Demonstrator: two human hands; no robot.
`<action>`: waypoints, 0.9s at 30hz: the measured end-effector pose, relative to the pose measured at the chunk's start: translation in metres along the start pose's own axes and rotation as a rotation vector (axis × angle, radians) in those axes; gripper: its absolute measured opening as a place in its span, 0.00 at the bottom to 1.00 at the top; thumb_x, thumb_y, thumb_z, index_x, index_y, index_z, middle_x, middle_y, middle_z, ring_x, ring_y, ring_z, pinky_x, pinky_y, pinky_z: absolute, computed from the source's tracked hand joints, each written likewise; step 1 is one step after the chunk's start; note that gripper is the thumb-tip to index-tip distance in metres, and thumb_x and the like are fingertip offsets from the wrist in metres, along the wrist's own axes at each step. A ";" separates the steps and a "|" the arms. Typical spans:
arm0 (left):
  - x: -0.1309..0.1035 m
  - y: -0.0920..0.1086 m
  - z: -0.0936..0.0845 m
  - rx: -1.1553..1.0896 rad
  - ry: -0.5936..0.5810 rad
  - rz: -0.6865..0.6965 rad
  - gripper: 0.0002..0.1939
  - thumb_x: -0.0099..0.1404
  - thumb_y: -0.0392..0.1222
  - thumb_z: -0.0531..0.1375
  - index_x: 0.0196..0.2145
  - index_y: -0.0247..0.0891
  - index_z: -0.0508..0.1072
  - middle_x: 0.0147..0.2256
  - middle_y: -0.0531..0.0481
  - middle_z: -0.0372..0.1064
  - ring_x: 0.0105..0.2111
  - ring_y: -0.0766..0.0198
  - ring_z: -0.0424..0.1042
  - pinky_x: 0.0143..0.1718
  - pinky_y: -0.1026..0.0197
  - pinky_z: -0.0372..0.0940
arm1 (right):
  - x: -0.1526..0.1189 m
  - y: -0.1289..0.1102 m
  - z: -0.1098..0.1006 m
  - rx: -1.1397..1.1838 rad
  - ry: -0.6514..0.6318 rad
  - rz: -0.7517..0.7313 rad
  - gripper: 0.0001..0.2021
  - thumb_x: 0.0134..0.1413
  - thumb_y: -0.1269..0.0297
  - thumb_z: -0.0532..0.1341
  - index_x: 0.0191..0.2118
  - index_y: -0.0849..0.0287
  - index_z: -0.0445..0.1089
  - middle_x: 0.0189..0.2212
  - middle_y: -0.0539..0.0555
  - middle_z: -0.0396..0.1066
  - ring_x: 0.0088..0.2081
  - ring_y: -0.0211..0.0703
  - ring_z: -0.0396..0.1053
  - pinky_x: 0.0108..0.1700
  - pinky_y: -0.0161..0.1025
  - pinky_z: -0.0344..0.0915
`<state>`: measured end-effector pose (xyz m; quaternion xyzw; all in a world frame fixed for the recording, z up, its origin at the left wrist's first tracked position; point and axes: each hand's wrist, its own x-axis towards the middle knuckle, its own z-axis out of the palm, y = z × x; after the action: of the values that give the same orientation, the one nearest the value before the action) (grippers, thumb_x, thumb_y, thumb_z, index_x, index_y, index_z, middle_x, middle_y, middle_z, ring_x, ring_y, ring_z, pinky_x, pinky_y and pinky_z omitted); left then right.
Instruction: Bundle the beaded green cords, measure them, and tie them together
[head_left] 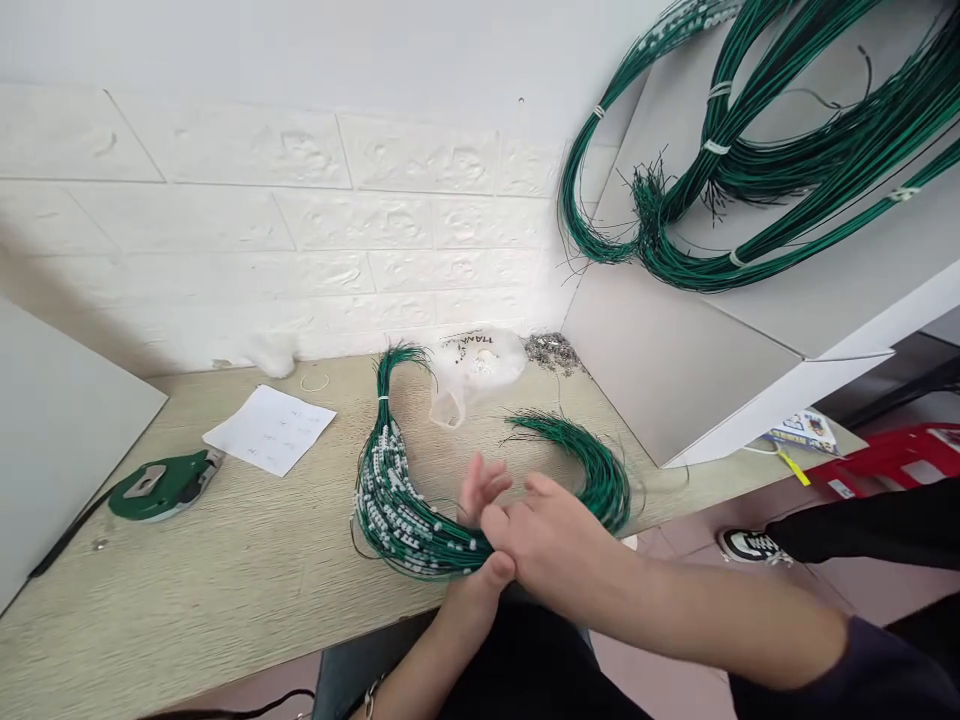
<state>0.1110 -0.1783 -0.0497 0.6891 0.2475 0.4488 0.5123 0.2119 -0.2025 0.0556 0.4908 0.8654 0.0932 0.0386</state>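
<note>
A curved bundle of green wires [427,540] with small white markers lies on the wooden table. A white tie binds its far left end, and the other end fans out loosely at the right. My left hand [480,580] is wrapped round the middle of the bundle near the table's front edge, its thumb in front and fingers behind. Over it, my right hand [532,525] is closed at the same spot, its fingers bent. What its fingertips pinch is hidden.
A green tape measure [163,486] and a white paper [270,430] lie at the left. Behind the bundle is a clear plastic bag [484,365]. More green wire coils [675,265] rest on a white box [675,370] at the right. A person's shoe [750,545] shows beyond.
</note>
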 end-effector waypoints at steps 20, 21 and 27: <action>-0.021 0.016 0.003 -0.673 0.062 -0.289 0.16 0.60 0.47 0.49 0.24 0.35 0.69 0.27 0.47 0.70 0.35 0.59 0.70 0.46 0.49 0.61 | 0.044 0.236 0.139 1.363 0.424 1.027 0.08 0.51 0.67 0.50 0.25 0.63 0.59 0.21 0.53 0.65 0.21 0.31 0.62 0.29 0.32 0.64; -0.022 0.016 0.003 -0.701 0.073 -0.318 0.15 0.60 0.47 0.50 0.24 0.35 0.69 0.27 0.48 0.71 0.35 0.59 0.70 0.46 0.50 0.61 | 0.050 0.240 0.140 1.348 0.459 1.033 0.07 0.50 0.67 0.50 0.25 0.63 0.59 0.21 0.53 0.65 0.23 0.32 0.63 0.30 0.32 0.64; -0.027 0.012 -0.001 -0.770 0.067 -0.372 0.15 0.58 0.48 0.53 0.38 0.37 0.71 0.39 0.44 0.70 0.43 0.55 0.66 0.46 0.52 0.59 | 0.065 0.238 0.129 1.183 0.615 1.021 0.07 0.48 0.68 0.49 0.29 0.62 0.63 0.32 0.55 0.67 0.35 0.38 0.65 0.39 0.39 0.64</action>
<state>0.0963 -0.2036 -0.0478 0.3760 0.1985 0.4306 0.7961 0.3993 -0.0120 -0.0220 0.7143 0.4151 -0.2403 -0.5096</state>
